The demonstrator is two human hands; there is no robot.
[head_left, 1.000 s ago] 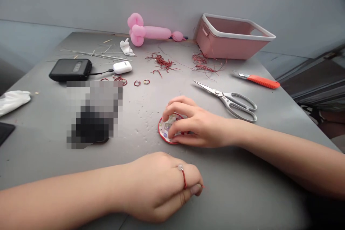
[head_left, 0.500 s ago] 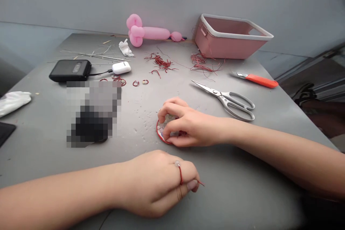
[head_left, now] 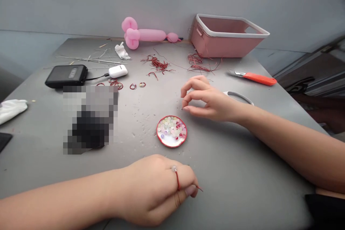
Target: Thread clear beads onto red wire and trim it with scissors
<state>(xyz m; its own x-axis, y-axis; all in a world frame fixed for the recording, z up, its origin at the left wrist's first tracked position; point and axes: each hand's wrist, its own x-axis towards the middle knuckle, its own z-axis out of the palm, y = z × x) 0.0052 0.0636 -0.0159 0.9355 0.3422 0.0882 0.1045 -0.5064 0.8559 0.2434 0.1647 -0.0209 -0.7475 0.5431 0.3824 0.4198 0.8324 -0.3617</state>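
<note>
Near the right fingers (head_left: 199, 95), glossy, glassy-looking beads (head_left: 169, 124) lie in a shiny dish (head_left: 171, 141). Beyond those fingers, the ribbed knife handle (head_left: 260, 78) and smooth box (head_left: 223, 46) look plastic. Matt-looking cord (head_left: 177, 181) crosses the left fingers (head_left: 187, 176), above a smooth, satiny tabletop (head_left: 237, 179).

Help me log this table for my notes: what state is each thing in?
Left hand: closed, pinching red cord
Right hand: fingers curled; grip unclear
Bead dish: uncovered, holding beads
Scissors: mostly hidden, openness unclear
Pink bin: upright, lidless
Balloon: inflated, twisted
White tissue: crumpled
Black box: cable attached
Red threads: heaped loosely
Utility knife: lying flat
</note>
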